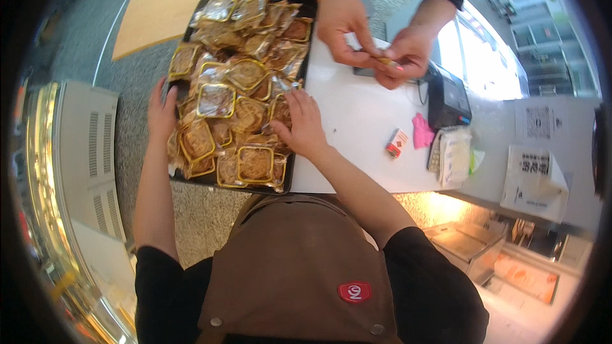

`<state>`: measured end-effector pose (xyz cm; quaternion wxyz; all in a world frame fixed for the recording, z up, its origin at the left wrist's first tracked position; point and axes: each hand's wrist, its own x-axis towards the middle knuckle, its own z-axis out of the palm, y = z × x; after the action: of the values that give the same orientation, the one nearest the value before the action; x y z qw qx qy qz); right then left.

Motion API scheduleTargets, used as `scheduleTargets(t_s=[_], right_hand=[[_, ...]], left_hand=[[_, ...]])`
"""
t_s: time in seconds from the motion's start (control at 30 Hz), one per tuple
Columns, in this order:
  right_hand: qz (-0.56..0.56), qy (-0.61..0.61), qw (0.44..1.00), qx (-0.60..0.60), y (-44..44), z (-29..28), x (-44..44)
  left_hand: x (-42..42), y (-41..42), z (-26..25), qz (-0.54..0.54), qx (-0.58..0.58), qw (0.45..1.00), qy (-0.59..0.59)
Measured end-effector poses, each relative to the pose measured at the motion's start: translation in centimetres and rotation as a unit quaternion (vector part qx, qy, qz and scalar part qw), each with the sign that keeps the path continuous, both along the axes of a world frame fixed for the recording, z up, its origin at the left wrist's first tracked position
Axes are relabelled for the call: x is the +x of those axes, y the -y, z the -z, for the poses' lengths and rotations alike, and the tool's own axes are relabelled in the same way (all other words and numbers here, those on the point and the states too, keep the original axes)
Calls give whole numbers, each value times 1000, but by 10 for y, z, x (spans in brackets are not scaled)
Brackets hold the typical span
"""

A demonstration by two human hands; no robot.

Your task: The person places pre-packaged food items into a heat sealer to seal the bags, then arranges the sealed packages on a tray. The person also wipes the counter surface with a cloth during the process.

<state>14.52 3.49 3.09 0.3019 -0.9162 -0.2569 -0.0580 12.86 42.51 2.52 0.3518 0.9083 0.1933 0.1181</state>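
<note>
Before me a black baking tray is heaped with clear-wrapped pastries, many with yellow-edged wrapping. My left hand is at the tray's left rim, fingers extended and thumb spread inward over the edge. Across the tray, my right hand lies with spread fingers on the packs along the right side. Neither hand is closed around a pack. The pile hides most of the tray's bottom.
The tray overlaps a white counter. Opposite, another person's hands pinch a small tan stick. A red-and-white box, a pink cloth, a black terminal and a calculator are at right. A vented white cabinet stands left.
</note>
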Motion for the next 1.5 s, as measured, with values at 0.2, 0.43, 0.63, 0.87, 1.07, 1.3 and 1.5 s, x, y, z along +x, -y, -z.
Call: scheduleTargets(t_s=[0.2, 0.43, 0.63, 0.87, 1.07, 1.3, 1.5], right_hand=[[82, -206, 960, 170, 69, -40, -64], [144, -255, 873, 390, 143, -99, -72], [176, -321, 832, 417, 187, -97, -97], [174, -350, 838, 382, 235, -94, -119], [160, -366, 837, 373, 264, -73, -120], [105, -342, 903, 238, 263, -19, -95], [136, -204, 944, 219, 258, 38, -27]], left_hand=[[-90, -1, 8, -61, -103, 992, -23], [-112, 152, -81, 77, -151, 985, 25], [-68, 323, -154, 401, -90, 888, 204], [-47, 386, -142, 398, -23, 873, 283], [-59, 413, -136, 381, -54, 893, 233], [-109, 391, -144, 211, -212, 939, 171], [-207, 304, -122, -49, -264, 948, 168]])
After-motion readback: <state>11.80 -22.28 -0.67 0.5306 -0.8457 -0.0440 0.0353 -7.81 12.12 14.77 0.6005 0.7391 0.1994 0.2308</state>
